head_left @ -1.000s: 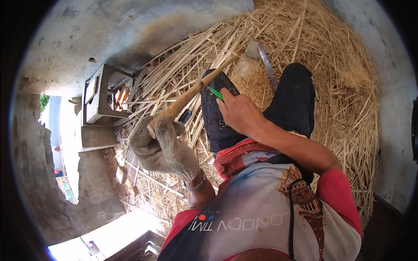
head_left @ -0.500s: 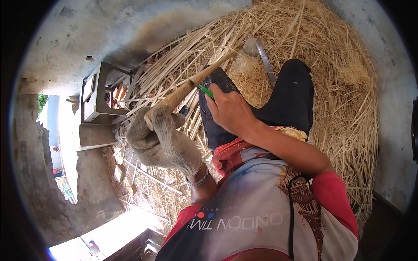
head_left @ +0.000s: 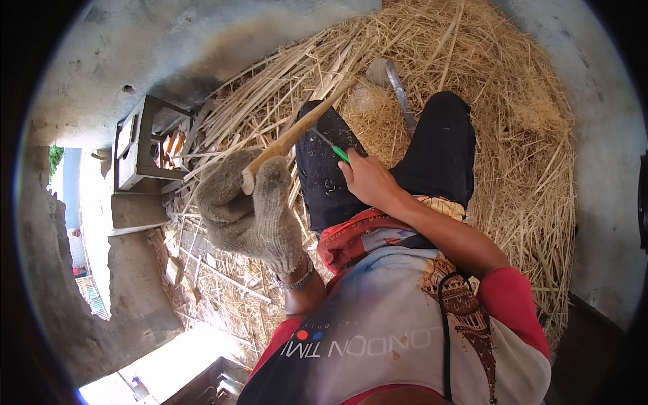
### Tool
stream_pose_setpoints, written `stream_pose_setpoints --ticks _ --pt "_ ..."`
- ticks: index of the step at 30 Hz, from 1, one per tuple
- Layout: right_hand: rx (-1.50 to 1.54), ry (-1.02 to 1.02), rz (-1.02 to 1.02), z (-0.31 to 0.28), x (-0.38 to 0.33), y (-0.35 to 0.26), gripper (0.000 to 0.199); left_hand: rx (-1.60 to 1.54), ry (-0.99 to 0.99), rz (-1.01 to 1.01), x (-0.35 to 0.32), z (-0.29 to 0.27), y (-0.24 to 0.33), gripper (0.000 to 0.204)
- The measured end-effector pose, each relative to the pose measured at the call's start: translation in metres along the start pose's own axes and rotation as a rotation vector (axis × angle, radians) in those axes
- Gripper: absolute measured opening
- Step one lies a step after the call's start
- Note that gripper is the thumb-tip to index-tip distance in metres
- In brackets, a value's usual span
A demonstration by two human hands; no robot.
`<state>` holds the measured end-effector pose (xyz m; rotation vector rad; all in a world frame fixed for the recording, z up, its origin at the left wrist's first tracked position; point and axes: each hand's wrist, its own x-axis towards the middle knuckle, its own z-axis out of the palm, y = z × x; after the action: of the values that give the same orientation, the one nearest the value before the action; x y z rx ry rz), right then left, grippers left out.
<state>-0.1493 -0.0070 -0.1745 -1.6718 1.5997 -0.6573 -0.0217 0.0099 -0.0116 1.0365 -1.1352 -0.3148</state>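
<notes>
Fingers of the left hand (head_left: 246, 216), inside a thick knitted work glove, are wrapped tight round the near end of a split bamboo stick (head_left: 297, 131), whose cut end shows just above the curled fingers. The stick slants up and away to the right, passing over the left knee of the black trousers (head_left: 432, 148) and out over the straw. The right hand (head_left: 368, 182) is bare and pinched shut on the green handle of a small knife (head_left: 331, 145), its thin dark blade reaching toward the stick's underside over the left thigh; whether the tip touches the wood I cannot tell.

Judging from this, the work is paring the stick, and it would go best with the gloved grip kept firm and low, the blade laid shallow along the grain and pushed away from the body, clear of the thigh beneath.

Around the legs lies a deep heap of straw and bamboo shavings (head_left: 513, 101) on the concrete floor (head_left: 135, 61). A long curved blade (head_left: 398, 88) rests in the heap beyond the knees, and a small wooden stool (head_left: 138, 152) stands to the left at the heap's edge.
</notes>
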Motion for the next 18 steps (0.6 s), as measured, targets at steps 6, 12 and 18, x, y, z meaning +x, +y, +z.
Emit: stream_pose_setpoints --ticks 6,12,18 --pt "0.076 0.111 0.013 -0.055 0.003 0.000 0.028 -0.030 -0.105 0.069 0.015 -0.008 -0.004 0.036" --pt "0.308 0.115 -0.356 -0.081 -0.042 -0.088 0.022 -0.046 -0.143 0.050 0.010 -0.010 -0.006 0.039" --pt "0.080 0.164 -0.433 -0.066 -0.028 -0.100 0.019 -0.053 -0.069 -0.033 0.017 -0.015 -0.009 0.035"
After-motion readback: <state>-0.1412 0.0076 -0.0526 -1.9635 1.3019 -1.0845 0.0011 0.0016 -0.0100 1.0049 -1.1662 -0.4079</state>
